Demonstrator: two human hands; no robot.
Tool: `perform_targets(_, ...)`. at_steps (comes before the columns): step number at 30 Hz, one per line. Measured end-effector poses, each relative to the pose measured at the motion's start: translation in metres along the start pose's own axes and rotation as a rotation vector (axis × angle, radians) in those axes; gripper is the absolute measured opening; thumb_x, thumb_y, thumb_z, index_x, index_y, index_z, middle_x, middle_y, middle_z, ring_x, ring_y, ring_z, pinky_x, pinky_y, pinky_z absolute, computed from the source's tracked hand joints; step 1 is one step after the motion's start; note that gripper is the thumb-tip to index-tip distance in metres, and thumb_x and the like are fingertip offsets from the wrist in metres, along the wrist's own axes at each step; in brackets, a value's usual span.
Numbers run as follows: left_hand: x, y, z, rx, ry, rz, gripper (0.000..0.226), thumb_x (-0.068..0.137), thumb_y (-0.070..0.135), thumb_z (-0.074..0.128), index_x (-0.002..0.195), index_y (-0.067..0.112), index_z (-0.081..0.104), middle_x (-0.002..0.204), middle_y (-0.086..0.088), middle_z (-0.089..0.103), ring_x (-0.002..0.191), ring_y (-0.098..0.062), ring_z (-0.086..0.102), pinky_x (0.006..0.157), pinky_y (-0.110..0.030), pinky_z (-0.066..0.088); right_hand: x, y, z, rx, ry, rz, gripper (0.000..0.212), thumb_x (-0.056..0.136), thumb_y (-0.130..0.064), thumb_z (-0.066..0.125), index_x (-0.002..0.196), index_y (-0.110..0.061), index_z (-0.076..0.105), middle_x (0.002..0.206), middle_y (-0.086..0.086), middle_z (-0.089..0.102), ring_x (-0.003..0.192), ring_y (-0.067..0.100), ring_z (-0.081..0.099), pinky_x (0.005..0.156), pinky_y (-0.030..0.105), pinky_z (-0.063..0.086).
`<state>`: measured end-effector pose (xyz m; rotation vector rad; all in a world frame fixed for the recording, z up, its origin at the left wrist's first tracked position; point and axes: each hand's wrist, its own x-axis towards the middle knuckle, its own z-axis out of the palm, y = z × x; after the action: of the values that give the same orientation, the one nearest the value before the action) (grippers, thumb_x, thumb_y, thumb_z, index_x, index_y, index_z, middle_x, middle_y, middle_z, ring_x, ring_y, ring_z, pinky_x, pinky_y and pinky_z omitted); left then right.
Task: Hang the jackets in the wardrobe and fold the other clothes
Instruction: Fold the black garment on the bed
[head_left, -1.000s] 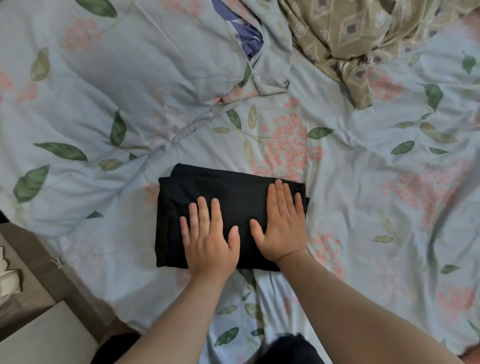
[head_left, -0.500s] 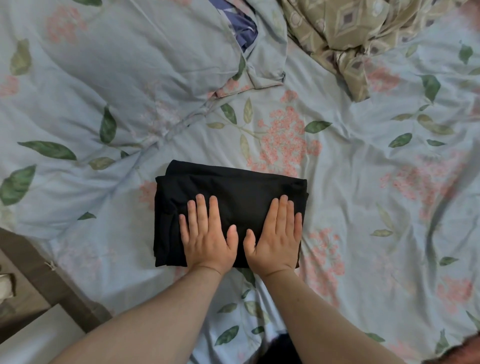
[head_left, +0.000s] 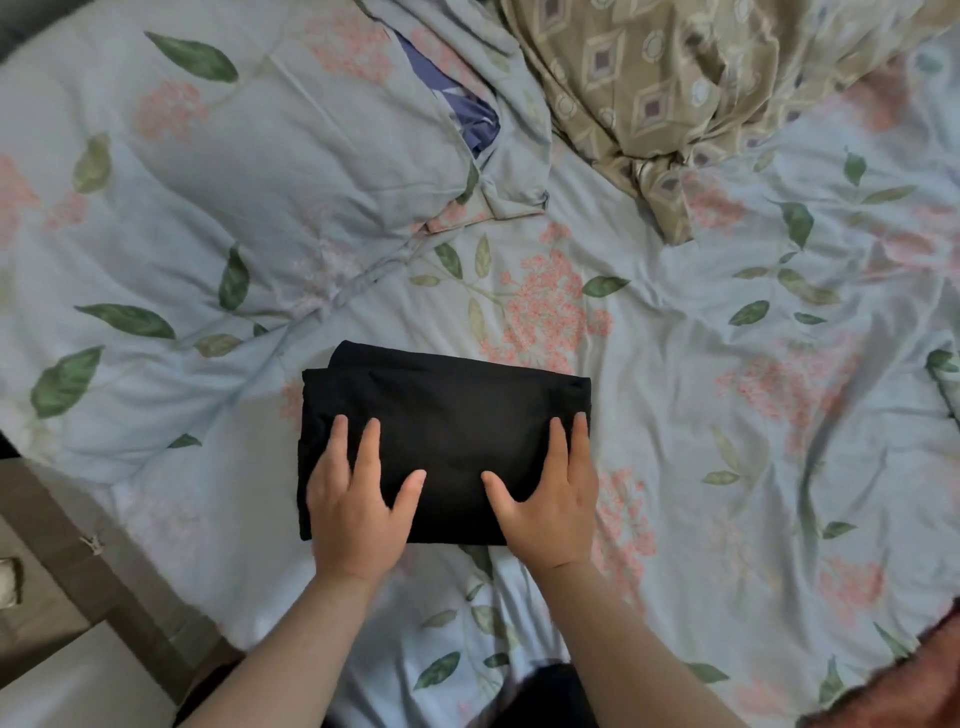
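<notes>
Bed (head_left: 675, 395): pale blue sheet printed with pink blossoms and green leaves, creased all over. Far left, a puffy quilt (head_left: 260, 182) in the same print lies bunched on it. Far right, a crumpled tan cloth (head_left: 675, 78) with a diamond pattern. Near centre, a black folded garment (head_left: 447, 410) lies flat as a neat rectangle, apart from both. Near right corner, a reddish fuzzy item (head_left: 909, 686), cut off by the picture edge, unidentifiable.

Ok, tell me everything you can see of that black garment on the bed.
The black garment is folded into a compact, layered rectangle of soft, matte fabric, lying flat on the floral bed sheet. Layer edges show along its left and far sides. The left hand and right hand rest on its near half, fingers straight, thumbs spread inward.
</notes>
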<state>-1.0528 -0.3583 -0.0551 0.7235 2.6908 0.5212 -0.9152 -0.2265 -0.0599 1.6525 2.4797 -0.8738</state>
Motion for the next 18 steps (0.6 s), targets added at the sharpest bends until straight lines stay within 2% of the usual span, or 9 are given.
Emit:
perform_targets(2, -0.001, -0.003, -0.011, -0.016, 0.013, -0.105, 0.082, 0.079, 0.039, 0.079, 0.145, 0.008, 0.041, 0.153, -0.019, 0.035, 0.133, -0.04, 0.04, 0.108, -0.056, 0.033, -0.002, -0.002, -0.012, 0.156, -0.008, 0.174, 0.106, 0.065, -0.073, 0.062, 0.152, -0.03, 0.02, 0.158, -0.015, 0.012, 0.144, 0.007, 0.012, 0.113, 0.029, 0.018)
perform_targets(4, 0.004, -0.005, -0.022, -0.034, 0.031, -0.279, 0.093, 0.072, 0.045, 0.08, 0.146, 0.012, 0.036, 0.151, -0.015, 0.035, 0.136, -0.036, 0.036, 0.112, -0.052, 0.027, -0.003, -0.001, -0.021, 0.292, -0.01, 0.329, 0.097, 0.059, -0.067, 0.068, 0.142, -0.032, 0.033, 0.145, -0.012, 0.031, 0.136, 0.01, 0.027, 0.108, 0.03, 0.032)
perform_targets(6, 0.016, -0.013, -0.031, -0.16, 0.043, -0.544, 0.094, 0.069, 0.051, 0.08, 0.144, 0.015, 0.037, 0.147, -0.014, 0.039, 0.135, -0.037, 0.037, 0.11, -0.054, 0.032, -0.001, 0.001, -0.026, 0.534, -0.055, 0.487, 0.063, 0.061, -0.056, 0.076, 0.116, -0.04, 0.049, 0.123, -0.014, 0.055, 0.113, 0.007, 0.055, 0.088, 0.024, 0.049)
perform_targets(8, 0.026, -0.025, -0.039, -0.485, -0.06, -0.737, 0.073, 0.074, 0.05, 0.08, 0.132, 0.016, 0.052, 0.134, -0.009, 0.057, 0.126, -0.033, 0.052, 0.097, -0.046, 0.05, 0.002, 0.007, -0.029, 0.679, -0.134, 0.556, 0.04, 0.07, -0.048, 0.077, 0.102, -0.039, 0.056, 0.107, -0.014, 0.066, 0.096, 0.006, 0.065, 0.072, 0.021, 0.051)
perform_targets(10, 0.029, -0.038, -0.043, -0.746, -0.281, -0.746, 0.035, 0.081, 0.04, 0.078, 0.11, 0.027, 0.065, 0.113, 0.002, 0.071, 0.11, -0.025, 0.065, 0.081, -0.034, 0.055, 0.009, 0.015, -0.034, 0.737, -0.208, 0.594, 0.038, 0.077, -0.046, 0.076, 0.108, -0.028, 0.064, 0.1, -0.013, 0.071, 0.092, 0.01, 0.068, 0.072, 0.025, 0.055)
perform_targets(11, 0.031, -0.042, -0.047, -0.8, -0.36, -0.731, 0.031, 0.081, 0.04, 0.078, 0.108, 0.029, 0.066, 0.11, 0.003, 0.072, 0.108, -0.024, 0.067, 0.081, -0.035, 0.056, 0.013, 0.017, -0.037, 0.766, -0.25, 0.619, 0.041, 0.079, -0.046, 0.075, 0.111, -0.024, 0.065, 0.099, -0.011, 0.072, 0.091, 0.013, 0.07, 0.074, 0.028, 0.057)
perform_targets(14, 0.041, -0.043, -0.064, -0.967, -0.532, -0.846, 0.057, 0.068, 0.054, 0.077, 0.117, 0.027, 0.066, 0.11, -0.002, 0.075, 0.103, -0.029, 0.07, 0.08, -0.042, 0.058, 0.023, 0.022, -0.053, 0.888, -0.411, 0.67, 0.045, 0.081, -0.046, 0.076, 0.114, -0.018, 0.064, 0.102, -0.001, 0.076, 0.09, 0.021, 0.074, 0.083, 0.039, 0.061)
perform_targets(16, 0.045, -0.036, -0.076, -1.014, -0.589, -0.925, 0.064, 0.061, 0.054, 0.079, 0.116, 0.022, 0.068, 0.106, -0.008, 0.076, 0.096, -0.034, 0.073, 0.078, -0.046, 0.059, 0.025, 0.022, -0.068, 0.989, -0.515, 0.682, 0.044, 0.083, -0.043, 0.076, 0.115, -0.015, 0.064, 0.102, 0.003, 0.077, 0.091, 0.025, 0.075, 0.077, 0.038, 0.061)
perform_targets(18, 0.043, -0.027, -0.086, -1.026, -0.576, -0.949, 0.068, 0.059, 0.049, 0.081, 0.118, 0.019, 0.068, 0.106, -0.012, 0.075, 0.094, -0.037, 0.073, 0.081, -0.051, 0.058, 0.023, 0.022, -0.083, 1.052, -0.577, 0.666, 0.04, 0.086, -0.041, 0.073, 0.117, -0.017, 0.064, 0.104, 0.004, 0.077, 0.093, 0.025, 0.075, 0.071, 0.034, 0.061)
